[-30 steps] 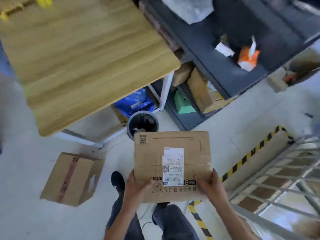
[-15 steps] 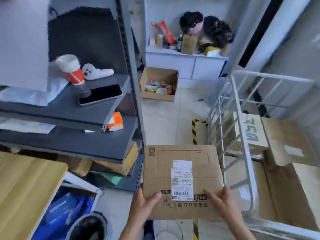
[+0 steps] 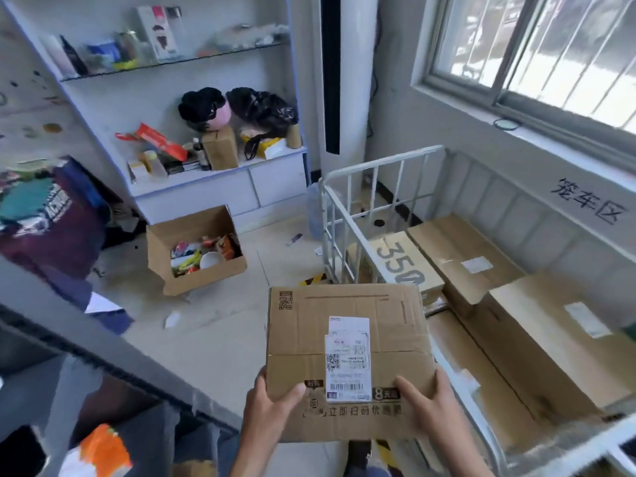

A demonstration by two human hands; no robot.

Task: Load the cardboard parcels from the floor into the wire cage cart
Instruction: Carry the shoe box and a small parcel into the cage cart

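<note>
I hold a flat cardboard parcel (image 3: 347,342) with a white shipping label level in front of me. My left hand (image 3: 272,411) grips its near left corner and my right hand (image 3: 430,404) grips its near right corner. The white wire cage cart (image 3: 364,197) stands to the right, under the window. The parcel's right edge hangs over the cart's near left rail. Inside the cart lie several cardboard boxes, one marked 350 (image 3: 399,263) and a large one (image 3: 550,342) on the right.
An open cardboard box of odds and ends (image 3: 196,249) sits on the floor ahead left. A white cabinet with shelves (image 3: 220,187) stands against the far wall. A dark metal shelf rack (image 3: 69,339) crosses the lower left. Black and yellow floor tape (image 3: 311,279) runs by the cart.
My view has swung up and right from the floor by the wooden table to the cage cart. The parcel stays in both hands and now reaches over the cart's rail.
</note>
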